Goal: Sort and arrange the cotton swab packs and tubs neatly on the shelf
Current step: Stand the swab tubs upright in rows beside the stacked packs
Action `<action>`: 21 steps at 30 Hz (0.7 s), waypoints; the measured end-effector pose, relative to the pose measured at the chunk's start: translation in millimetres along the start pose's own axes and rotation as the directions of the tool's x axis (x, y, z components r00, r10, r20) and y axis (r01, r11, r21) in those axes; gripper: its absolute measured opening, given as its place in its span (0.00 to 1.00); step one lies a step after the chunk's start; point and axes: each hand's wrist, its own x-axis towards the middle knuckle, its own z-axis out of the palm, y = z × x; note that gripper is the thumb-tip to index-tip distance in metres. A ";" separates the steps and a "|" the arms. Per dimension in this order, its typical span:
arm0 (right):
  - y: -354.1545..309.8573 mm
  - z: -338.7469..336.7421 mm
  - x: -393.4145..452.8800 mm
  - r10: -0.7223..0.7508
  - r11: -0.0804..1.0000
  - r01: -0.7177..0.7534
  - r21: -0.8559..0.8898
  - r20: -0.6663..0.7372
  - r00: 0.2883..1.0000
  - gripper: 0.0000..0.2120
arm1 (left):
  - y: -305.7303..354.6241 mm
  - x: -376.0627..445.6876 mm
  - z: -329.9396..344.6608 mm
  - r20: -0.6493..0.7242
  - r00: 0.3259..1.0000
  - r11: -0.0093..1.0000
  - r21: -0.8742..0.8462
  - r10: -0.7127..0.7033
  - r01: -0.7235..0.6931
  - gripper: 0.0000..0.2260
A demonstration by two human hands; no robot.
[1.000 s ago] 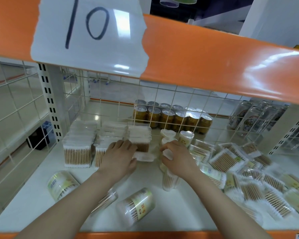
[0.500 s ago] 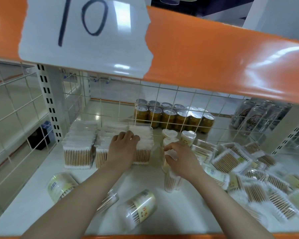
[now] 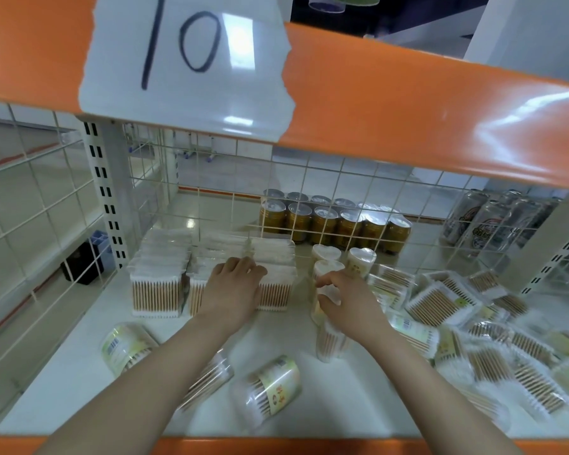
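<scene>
The left hand (image 3: 234, 287) lies flat, fingers straight, on the front of the stacked swab packs (image 3: 211, 274), which stand in three tidy rows at the back left of the white shelf (image 3: 326, 405), against the wire grid. Just right of those rows the right hand (image 3: 349, 307) curls around an upright tub (image 3: 329, 330) that stands on the shelf, thumb and fingers wrapped about its upper part. Behind that tub, three more upright tubs (image 3: 342, 257) cluster close together. To the right of the held tub a loose heap of swab packs (image 3: 473, 323) sprawls in disorder toward the shelf's right end. In front of the stacked rows, near the shelf's front edge, three tubs (image 3: 270, 389) lie on their sides, well apart from the standing ones. Beyond the wire grid stand gold cans (image 3: 335, 221).
</scene>
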 end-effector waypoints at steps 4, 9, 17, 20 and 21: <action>1.2 -1.7 -3.6 -0.006 1.000 0.006 -0.002 -0.004 1.000 0.11 | 3.4 3.0 4.9 0.053 0.999 1.000 -0.031 -0.002 0.003 0.18; 1.4 -1.3 0.3 0.010 1.000 -0.010 -0.007 -0.002 1.000 0.12 | 1.7 8.8 4.9 0.064 0.998 1.000 0.011 0.010 -0.011 0.20; 0.1 -0.2 5.0 0.002 1.000 -0.002 -0.008 -0.009 1.000 0.12 | -3.5 6.6 4.1 0.026 0.999 1.000 0.015 0.023 -0.023 0.21; -1.8 -0.7 5.5 -0.003 1.000 0.002 -0.016 -0.016 1.000 0.12 | -5.0 4.6 2.1 0.017 1.000 1.000 0.017 0.006 -0.007 0.21; -2.6 -0.9 5.4 -0.002 1.000 0.002 -0.017 -0.015 1.000 0.12 | -5.7 3.7 0.8 0.006 1.000 1.000 0.013 0.007 -0.007 0.21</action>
